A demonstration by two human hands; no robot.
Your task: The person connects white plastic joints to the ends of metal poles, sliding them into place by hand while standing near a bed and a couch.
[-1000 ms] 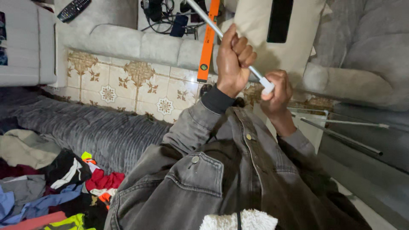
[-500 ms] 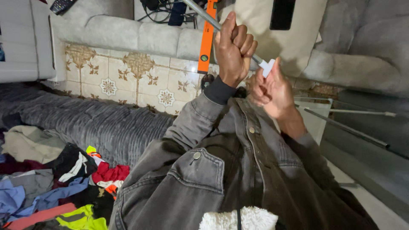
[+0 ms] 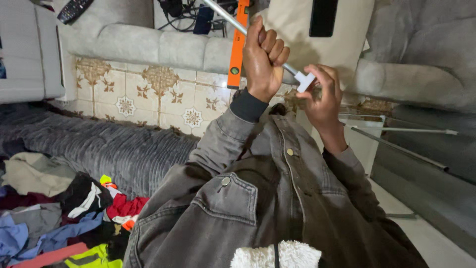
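My left hand (image 3: 262, 58) is clenched around a thin metal rod (image 3: 221, 14) that slants up toward the top of the view. The rod ends in a white plastic cap (image 3: 304, 81) just below that fist. My right hand (image 3: 323, 97) pinches this white cap with its fingertips. Both arms wear grey denim jacket sleeves (image 3: 223, 144). An orange spirit level (image 3: 236, 44) stands upright just behind my left hand.
A grey sofa (image 3: 158, 47) runs along the back above a patterned tile floor (image 3: 144, 97). A grey ribbed rug (image 3: 99, 149) and a pile of coloured clothes (image 3: 59, 218) lie at the left. More metal rods (image 3: 396, 146) lie at the right.
My right hand opened away from the rod's white end, then returned to pinch it with the fingertips. My left fist kept its grip and shifted slightly up and left.
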